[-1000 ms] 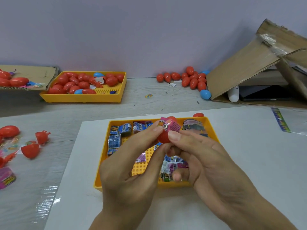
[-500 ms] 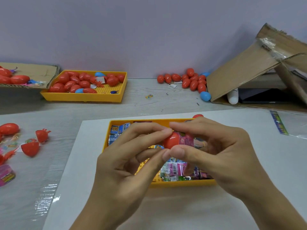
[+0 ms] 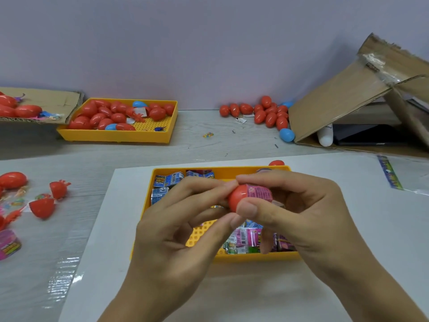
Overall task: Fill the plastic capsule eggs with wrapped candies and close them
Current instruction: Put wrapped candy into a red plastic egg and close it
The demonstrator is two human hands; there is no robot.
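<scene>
**A red egg half with pink candy, held over the candy tray**

I hold a red egg half (image 3: 238, 198) between both hands, just above the near yellow tray (image 3: 220, 174). My left hand (image 3: 176, 238) pinches its closed end with curled fingertips; my right hand (image 3: 301, 214) curls round the other end, thumb underneath, forefinger on top. A pink wrapped candy (image 3: 259, 194) sticks out of the half toward 3 o'clock, under my right fingers.

The tray sits on a white sheet (image 3: 348, 263) that covers the near part of the table. Blue wrapped candies (image 3: 168, 180) lie in its 10 o'clock corner, pink and green ones (image 3: 243, 240) at its near edge. A red egg (image 3: 276, 163) peeks from behind its far rim.

Beyond the sheet the grey wood-grain table (image 3: 197, 147) runs to a plain pale lilac wall (image 3: 209, 43). At 11 o'clock a second yellow tray (image 3: 116, 135) holds many red eggs and two blue ones. Left of it, at 10 o'clock, a flat cardboard piece (image 3: 53, 98) carries more red eggs. At 1 o'clock a loose heap of red eggs (image 3: 267, 112) lies against the wall, with a blue egg (image 3: 287, 135) at its near side, just beside a tipped cardboard box (image 3: 343, 101). A white cylinder (image 3: 325, 135) and a dark flat thing show under that box.

At 9 o'clock, on clear film, lie a whole red egg (image 3: 12, 180), open red halves (image 3: 43, 206) and some small bright bits I cannot make out. At 3 o'clock a clear bag with a coloured strip (image 3: 390, 173) lies on the sheet.
</scene>
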